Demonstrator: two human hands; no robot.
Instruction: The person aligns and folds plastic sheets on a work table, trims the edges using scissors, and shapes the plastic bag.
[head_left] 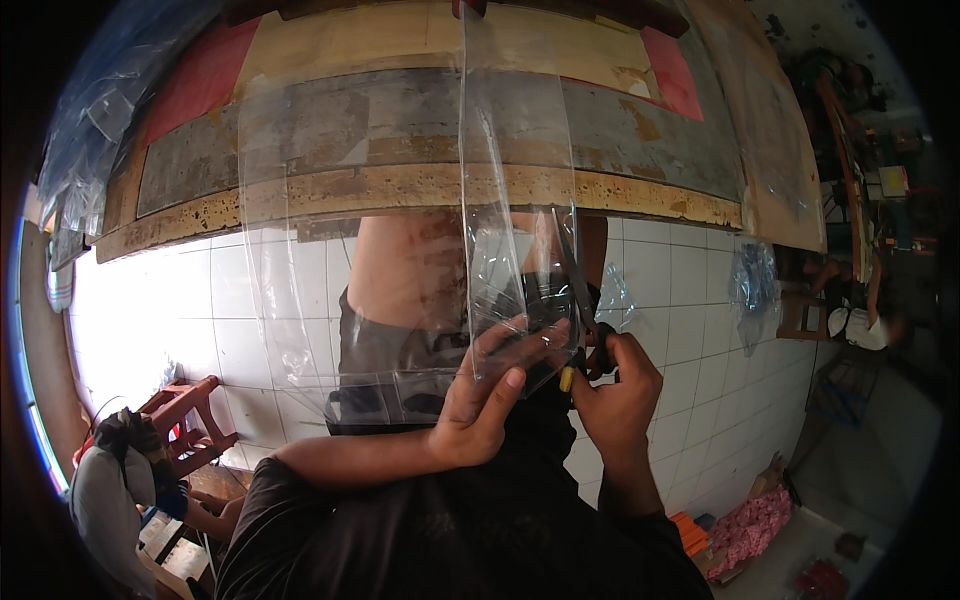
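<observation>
A clear plastic sheet (268, 270) hangs from the worktable over my lap, with a folded strip running along its right part. My left hand (478, 412) grips the sheet's near right portion, thumb on the near side and fingers seen through the film. Close by on the right, my right hand (622, 392) is closed round the dark handles of a pair of scissors (574, 270). The blades point away from me along the sheet's right edge; whether they are parted, I cannot tell. A small yellow piece (567, 379) shows beside the right thumb.
The worn wooden table (660, 198) spans the far side, its edge above my knees. Bundled clear plastic (90, 140) lies at the left. A red stool (195, 425) and a seated person (115, 500) are lower left. Pink cloth (752, 525) lies on the right floor.
</observation>
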